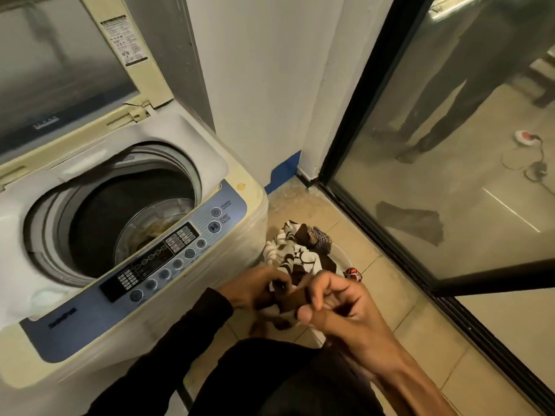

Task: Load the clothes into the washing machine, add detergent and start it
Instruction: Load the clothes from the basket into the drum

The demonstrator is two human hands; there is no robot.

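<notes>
A top-loading washing machine (240,193) stands at the left with its lid (60,70) raised. Its drum (120,211) is open, with some tan cloth low inside. To its right on the floor sits a white basin (345,258) heaped with clothes. A brown-and-white patterned garment (295,253) lies on top of the heap. My left hand (255,291) and my right hand (345,301) both grip the near end of this garment just above the basin. The control panel (156,265) faces me, beside my left hand.
A white wall corner with a blue strip (285,172) rises behind the basin. A glass door with a black frame (360,115) closes off the right side. A small red-and-white item (353,273) lies by the basin. Tiled floor (420,340) runs along the door.
</notes>
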